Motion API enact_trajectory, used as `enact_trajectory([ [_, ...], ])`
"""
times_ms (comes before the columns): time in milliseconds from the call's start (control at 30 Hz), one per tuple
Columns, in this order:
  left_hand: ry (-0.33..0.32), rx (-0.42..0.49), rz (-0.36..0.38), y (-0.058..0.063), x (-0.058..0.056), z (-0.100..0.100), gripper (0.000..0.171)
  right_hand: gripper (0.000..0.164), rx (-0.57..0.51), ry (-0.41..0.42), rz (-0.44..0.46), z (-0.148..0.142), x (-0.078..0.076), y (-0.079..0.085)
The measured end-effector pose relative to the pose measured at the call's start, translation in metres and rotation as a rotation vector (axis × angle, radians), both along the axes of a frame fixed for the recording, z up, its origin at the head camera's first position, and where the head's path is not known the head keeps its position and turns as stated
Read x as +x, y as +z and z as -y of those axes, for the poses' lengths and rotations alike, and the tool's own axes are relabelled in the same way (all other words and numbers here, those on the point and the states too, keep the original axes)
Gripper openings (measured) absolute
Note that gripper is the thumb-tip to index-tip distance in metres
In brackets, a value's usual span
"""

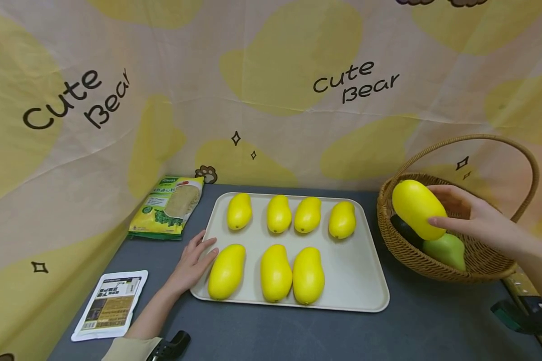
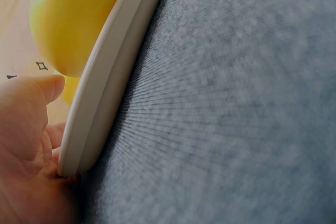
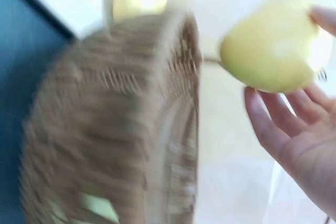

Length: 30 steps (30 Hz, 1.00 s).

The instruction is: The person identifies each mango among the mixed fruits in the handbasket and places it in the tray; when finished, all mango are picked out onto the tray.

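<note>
A yellow mango point(image 1: 417, 208) is gripped between the thumb and fingers of my right hand point(image 1: 467, 213), over the wicker basket point(image 1: 397, 250). In the right wrist view, blurred, the mango point(image 3: 273, 51) is beside the basket's rim. Inside the basket lie a green fruit point(image 1: 447, 250) and a dark object point(image 1: 406, 230), partly hidden by the held mango. My left hand point(image 1: 191, 263) rests on the left rim of a cream tray point(image 1: 352, 281), its fingers reaching over the edge, close to a mango point(image 1: 227, 272). Several more yellow mangoes point(image 1: 276, 273) lie on the tray in two rows.
A yellow-green food packet point(image 1: 167, 206) lies at the back left of the grey table point(image 1: 280, 336). Nearer, a white pouch point(image 1: 110, 306) lies beside my left forearm. The basket's tall handle point(image 1: 479, 136) arches above it. A patterned cloth point(image 1: 271, 100) hangs behind the table.
</note>
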State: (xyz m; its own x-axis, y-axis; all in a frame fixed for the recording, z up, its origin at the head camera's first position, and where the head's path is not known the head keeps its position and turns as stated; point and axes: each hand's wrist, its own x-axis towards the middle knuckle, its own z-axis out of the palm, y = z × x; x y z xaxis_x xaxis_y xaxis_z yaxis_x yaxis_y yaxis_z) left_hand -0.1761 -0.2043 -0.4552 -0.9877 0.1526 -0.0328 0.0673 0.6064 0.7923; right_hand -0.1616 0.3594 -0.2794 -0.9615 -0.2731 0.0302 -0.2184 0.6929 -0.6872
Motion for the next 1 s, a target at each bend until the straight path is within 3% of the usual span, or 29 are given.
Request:
enact_trajectory([
  [100, -0.003, -0.001, -0.011, 0.001, 0.001, 0.0, 0.055, 0.046, -0.167, 0.01, 0.019, 0.014, 0.005, -0.005],
  [267, -0.006, 0.004, -0.019, 0.002, 0.002, -0.001, 0.054, 0.042, -0.523, 0.098, 0.134, 0.04, 0.012, -0.013],
  [367, -0.004, 0.002, -0.017, 0.003, 0.002, -0.001, 0.054, 0.04, -0.624, 0.118, 0.218, 0.056, 0.014, -0.018],
  [500, 0.001, -0.002, -0.017, 0.004, 0.003, -0.002, 0.053, 0.039, -0.578, 0.104, 0.286, 0.071, 0.016, -0.024],
  [700, 0.002, -0.001, -0.015, 0.005, 0.003, -0.002, 0.053, 0.044, -0.403, 0.083, 0.277, 0.086, 0.017, -0.027],
  [1000, 0.002, 0.002, -0.016, 0.005, 0.003, -0.002, 0.053, 0.042, -0.14, 0.206, 0.255, 0.092, 0.012, -0.036],
])
